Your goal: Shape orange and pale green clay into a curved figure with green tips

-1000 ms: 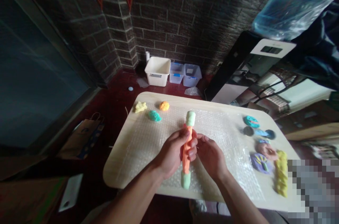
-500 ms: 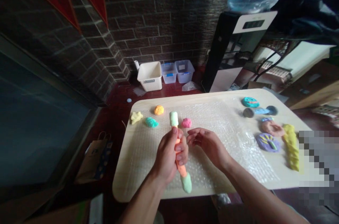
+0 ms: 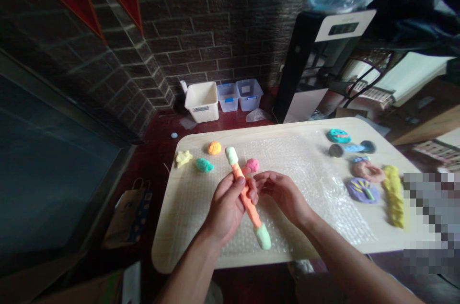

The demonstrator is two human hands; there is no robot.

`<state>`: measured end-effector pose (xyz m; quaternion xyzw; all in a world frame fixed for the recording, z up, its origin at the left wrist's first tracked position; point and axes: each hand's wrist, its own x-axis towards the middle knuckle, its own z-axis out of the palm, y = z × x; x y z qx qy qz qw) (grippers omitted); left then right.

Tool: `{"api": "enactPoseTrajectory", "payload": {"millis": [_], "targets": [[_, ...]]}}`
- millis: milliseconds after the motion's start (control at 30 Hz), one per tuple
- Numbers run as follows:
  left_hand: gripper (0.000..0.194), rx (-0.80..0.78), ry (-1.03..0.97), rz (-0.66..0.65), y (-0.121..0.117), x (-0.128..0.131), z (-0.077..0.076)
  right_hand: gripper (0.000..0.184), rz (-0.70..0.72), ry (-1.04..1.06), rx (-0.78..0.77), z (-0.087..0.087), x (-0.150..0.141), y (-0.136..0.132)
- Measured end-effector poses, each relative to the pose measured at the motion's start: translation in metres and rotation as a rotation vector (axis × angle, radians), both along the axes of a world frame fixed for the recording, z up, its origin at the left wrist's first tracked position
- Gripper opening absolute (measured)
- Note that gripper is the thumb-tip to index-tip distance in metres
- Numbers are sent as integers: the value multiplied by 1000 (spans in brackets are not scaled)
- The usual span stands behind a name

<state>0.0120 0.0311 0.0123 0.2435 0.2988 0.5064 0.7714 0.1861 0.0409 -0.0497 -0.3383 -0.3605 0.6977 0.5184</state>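
Observation:
My left hand (image 3: 230,201) grips an orange clay stick (image 3: 250,205) with a pale green lump at each end, holding it tilted above the table. Its thumb lies across the middle of the stick and the fingers curl round from behind. Just right of it, my right hand (image 3: 282,196) hovers with loosely bent fingers, their tips close to the left fingers; nothing shows in it. Beyond the hands lie a pink clay lump (image 3: 252,165), an orange lump (image 3: 214,147), a teal lump (image 3: 204,165) and a pale yellow star-like piece (image 3: 183,158).
Bubble wrap (image 3: 298,160) covers much of the wooden table (image 3: 165,232). On the right lie a blue dumbbell-shaped piece (image 3: 352,148), a purple disc (image 3: 362,191), a brown ring (image 3: 368,170) and a yellow strip (image 3: 394,196). Bins (image 3: 202,102) and a water dispenser (image 3: 305,64) stand behind.
The clay stick has tilted further, its near end swinging right and its far end left. My left fingers have loosened and show more of its orange middle. The right hand has barely moved.

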Motion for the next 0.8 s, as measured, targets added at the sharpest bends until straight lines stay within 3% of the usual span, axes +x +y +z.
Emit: {"api": "enactPoseTrajectory", "payload": {"millis": [200,333,433,533,667,800], "targets": [[25,-96,-41,-53,0,1,3,34,-10,-12,-21,1,3,-1],[46,3,213,-7,-5,3,-3,32,-20,-27,-31,1,3,-2],[55,-15,344,87,-5,4,-5,32,-20,-37,-18,2,2,-1],[54,-62,306,136,-2,2,-2,32,-16,-48,-9,2,2,0],[48,-52,241,78,1,0,0,32,-15,-57,-10,2,2,0],[60,-38,261,108,-1,0,0,32,-14,-68,10,3,1,-1]]}}
